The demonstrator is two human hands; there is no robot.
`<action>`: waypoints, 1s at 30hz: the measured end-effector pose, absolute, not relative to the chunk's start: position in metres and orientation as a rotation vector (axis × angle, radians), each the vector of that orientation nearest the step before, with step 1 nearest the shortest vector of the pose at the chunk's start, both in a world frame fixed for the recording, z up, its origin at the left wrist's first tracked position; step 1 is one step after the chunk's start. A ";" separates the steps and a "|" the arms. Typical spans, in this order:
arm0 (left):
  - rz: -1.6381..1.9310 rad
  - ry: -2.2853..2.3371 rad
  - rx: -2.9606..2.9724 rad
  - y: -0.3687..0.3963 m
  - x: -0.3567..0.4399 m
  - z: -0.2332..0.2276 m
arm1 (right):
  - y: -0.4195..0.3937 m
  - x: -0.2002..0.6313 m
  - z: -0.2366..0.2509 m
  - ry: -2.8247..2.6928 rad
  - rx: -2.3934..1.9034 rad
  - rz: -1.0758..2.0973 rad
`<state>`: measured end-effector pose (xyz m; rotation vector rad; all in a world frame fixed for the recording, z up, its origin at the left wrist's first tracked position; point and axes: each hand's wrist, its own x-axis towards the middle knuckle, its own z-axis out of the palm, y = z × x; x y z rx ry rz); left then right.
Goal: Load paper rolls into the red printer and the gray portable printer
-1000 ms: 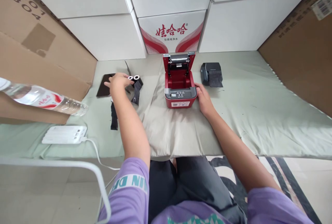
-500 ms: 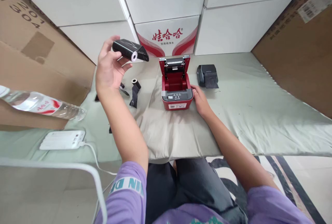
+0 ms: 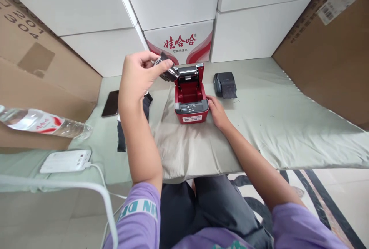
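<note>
In the head view my left hand (image 3: 140, 74) pinches a black paper roll (image 3: 170, 74) between thumb and fingers. It holds the roll in the air by the upper left of the red thermal printer (image 3: 190, 117). The printer's lid (image 3: 201, 72) stands raised, and its red paper bay (image 3: 190, 94) shows no roll inside. My right hand (image 3: 219, 115) is closed against the printer's right side, the fingertips partly hidden. Behind my left forearm, black paper strips (image 3: 121, 139) lie partly covered on the cloth.
A small black printer (image 3: 225, 84) with black paper sticking out stands to the right. On the left are a phone (image 3: 111, 104), a water bottle (image 3: 47, 122) and a white power bank (image 3: 65, 161) with a cable. White boxes (image 3: 245, 29) line the back; cardboard cartons flank both sides.
My left hand has moved right and turned, bringing the black roll close to the printer's raised lid. My right hand stays at the printer's side. The view has shifted slightly.
</note>
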<state>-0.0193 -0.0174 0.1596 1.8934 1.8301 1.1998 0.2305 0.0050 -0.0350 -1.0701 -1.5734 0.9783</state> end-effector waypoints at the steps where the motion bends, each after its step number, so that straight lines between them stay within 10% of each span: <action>1: 1.204 1.863 1.952 -0.022 -0.017 0.163 | 0.005 0.230 -0.035 -1.576 -1.074 0.978; 30: 0.605 1.366 1.678 0.022 0.008 0.116 | 0.005 0.231 -0.032 -1.612 -1.099 0.961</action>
